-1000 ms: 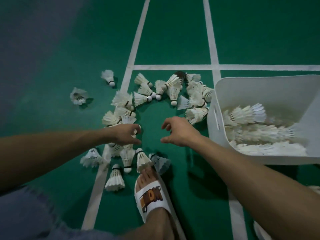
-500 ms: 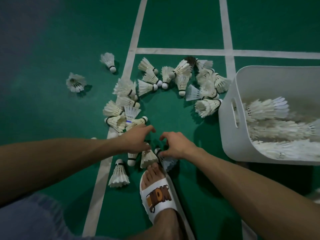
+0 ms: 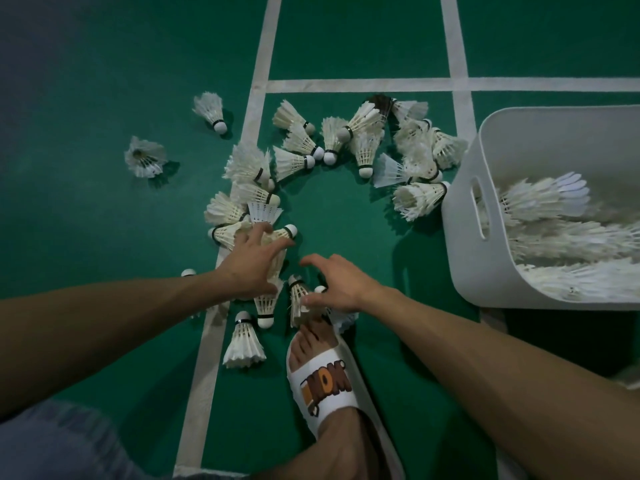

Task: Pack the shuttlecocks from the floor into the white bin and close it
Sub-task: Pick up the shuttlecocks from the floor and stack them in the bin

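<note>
Green court floor, white lines, scattered shuttlecocks, white bin, left hand, right hand, both grips released

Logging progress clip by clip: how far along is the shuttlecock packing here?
Done: the white bin holds several rows of stacked shuttlecocks. In hand: the left hand spreads over a cluster on the court line, the right hand reaches for those by the slipper; whether it grips one is unclear. Left: many loose shuttlecocks lie on the floor, one stray far left, and the bin stands open, no lid in view.
</note>
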`<state>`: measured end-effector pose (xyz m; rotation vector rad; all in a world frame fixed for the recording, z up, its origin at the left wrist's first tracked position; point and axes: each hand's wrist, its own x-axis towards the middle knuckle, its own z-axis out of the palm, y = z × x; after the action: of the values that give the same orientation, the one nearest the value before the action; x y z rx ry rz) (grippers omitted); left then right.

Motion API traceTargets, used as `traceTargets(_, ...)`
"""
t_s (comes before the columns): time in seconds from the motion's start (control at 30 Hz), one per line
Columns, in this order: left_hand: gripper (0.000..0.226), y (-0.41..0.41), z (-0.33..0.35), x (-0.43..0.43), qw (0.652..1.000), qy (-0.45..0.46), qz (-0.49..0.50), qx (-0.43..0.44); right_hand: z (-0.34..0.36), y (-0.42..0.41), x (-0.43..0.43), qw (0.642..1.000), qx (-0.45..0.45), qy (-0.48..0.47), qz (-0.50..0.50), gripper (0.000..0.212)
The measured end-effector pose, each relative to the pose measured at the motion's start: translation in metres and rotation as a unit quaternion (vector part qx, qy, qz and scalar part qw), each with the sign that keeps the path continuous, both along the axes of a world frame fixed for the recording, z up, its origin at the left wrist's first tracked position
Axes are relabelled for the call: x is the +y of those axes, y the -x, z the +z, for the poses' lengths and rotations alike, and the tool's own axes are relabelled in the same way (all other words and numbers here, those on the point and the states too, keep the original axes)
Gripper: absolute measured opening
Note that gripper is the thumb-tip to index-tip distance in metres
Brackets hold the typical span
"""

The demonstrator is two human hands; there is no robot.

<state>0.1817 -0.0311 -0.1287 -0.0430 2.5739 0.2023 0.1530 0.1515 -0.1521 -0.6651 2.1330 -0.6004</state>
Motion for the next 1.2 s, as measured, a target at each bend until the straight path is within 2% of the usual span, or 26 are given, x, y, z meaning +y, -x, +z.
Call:
traceTargets(0.2, 0.085, -0.003, -0.002, -0.008, 0.999, -0.039, 0.000, 0.005, -0.005, -0.003, -0.005, 0.999, -0.026, -0.005, 0.033, 0.070)
traceTargets(0.47, 0.074, -0.003, -0.003, -0.008, 0.994, -0.103, 0.039, 0.008, -0.010, 0.000, -0.014, 0.995, -0.047, -0.029, 0.083, 0.041)
traceTargets(0.6, 0.069, -0.001, -0.001, -0.006, 0.992, -0.116, 0.048, 0.008, -0.008, 0.002, -0.012, 0.999, -0.019, 0.009, 0.043, 0.049)
traceTargets(0.73, 0.052, 0.002, 0.000, -0.004, 0.991, -0.121, 0.051, 0.027, -0.012, 0.001, -0.012, 0.998, -0.026, -0.007, 0.059, 0.062)
traceTargets(0.87, 0.048, 0.002, -0.002, -0.005, 0.992, -0.116, 0.042, 0.021, -0.010, 0.003, -0.015, 0.995, -0.032, 0.004, 0.092, 0.049)
traceTargets(1.03, 0.045, 0.004, -0.002, -0.005, 0.991, -0.116, 0.054, 0.023, -0.007, 0.005, -0.015, 0.997, -0.040, 0.015, 0.060, 0.043)
traceTargets(1.2, 0.045, 0.003, -0.003, -0.004, 0.991, -0.119, 0.060, 0.023, -0.016, -0.002, -0.014, 0.996, -0.037, -0.012, 0.075, 0.067)
